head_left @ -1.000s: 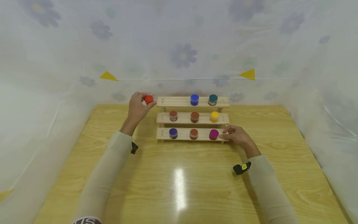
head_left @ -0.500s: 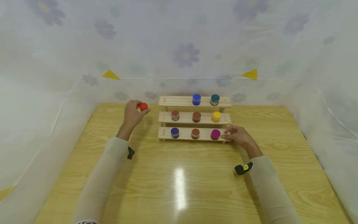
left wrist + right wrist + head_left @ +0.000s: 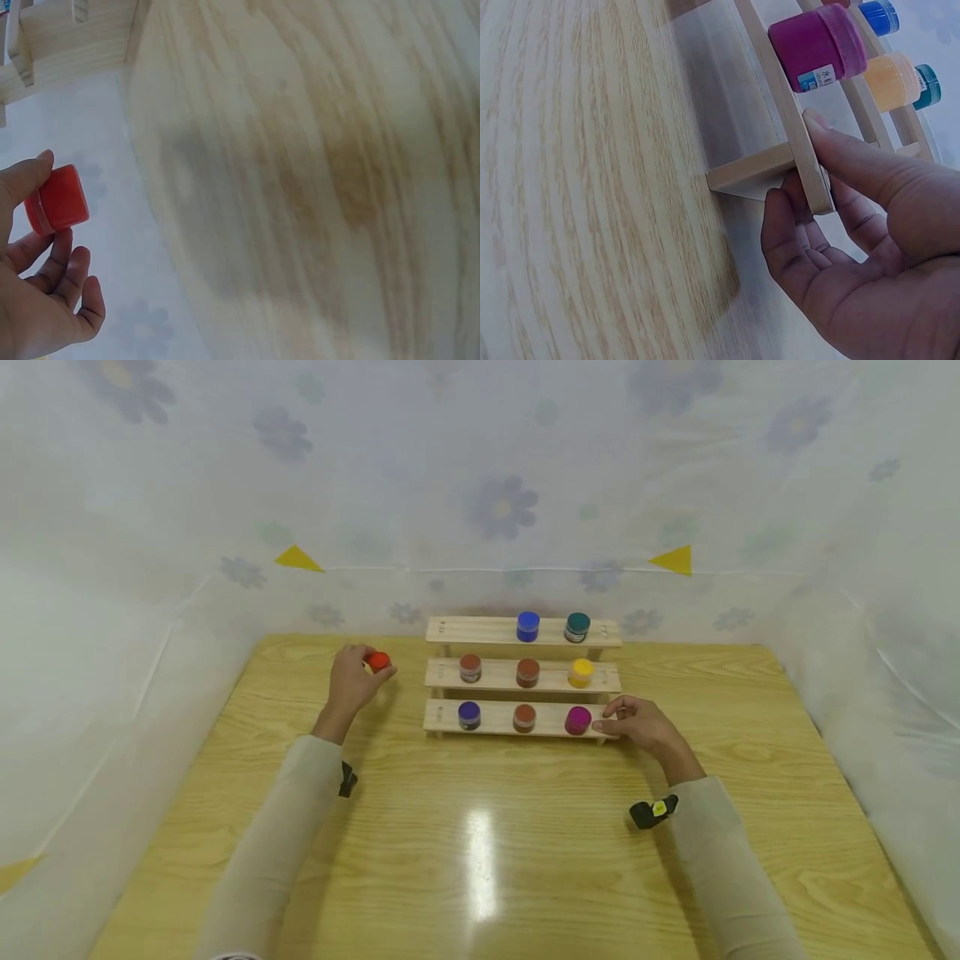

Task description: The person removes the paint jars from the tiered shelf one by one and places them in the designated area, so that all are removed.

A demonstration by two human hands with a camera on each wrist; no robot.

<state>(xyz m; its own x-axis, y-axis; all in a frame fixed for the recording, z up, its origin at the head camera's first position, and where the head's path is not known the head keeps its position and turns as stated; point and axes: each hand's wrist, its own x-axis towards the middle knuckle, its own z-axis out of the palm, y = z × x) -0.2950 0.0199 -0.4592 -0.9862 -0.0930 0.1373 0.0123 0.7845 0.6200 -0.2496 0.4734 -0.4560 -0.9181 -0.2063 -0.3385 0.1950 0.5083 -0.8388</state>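
Note:
My left hand (image 3: 352, 678) pinches a small red paint jar (image 3: 379, 662) between thumb and fingers, left of the wooden three-step rack (image 3: 480, 629). In the left wrist view the red jar (image 3: 61, 199) is held clear of the tabletop, which bears the hand's shadow. At the rack's front right corner, my right hand (image 3: 641, 727) grips the end of the lowest shelf. The right wrist view has its thumb on the shelf (image 3: 810, 161) and fingers curled beneath. A magenta jar (image 3: 577, 720) stands just left of that thumb.
Blue (image 3: 528, 627) and dark green (image 3: 577, 627) jars occupy the top shelf. Below are two brown jars (image 3: 470, 667) and a yellow one (image 3: 581, 672). A dark blue jar (image 3: 469, 716) and another brown jar (image 3: 524, 718) share the bottom shelf. A flowered sheet (image 3: 360, 485) hangs behind the table (image 3: 405, 843).
My left hand has carried the red jar away from the top shelf's left end, leftward and nearer me, lower over the table. The right hand keeps its grip on the rack.

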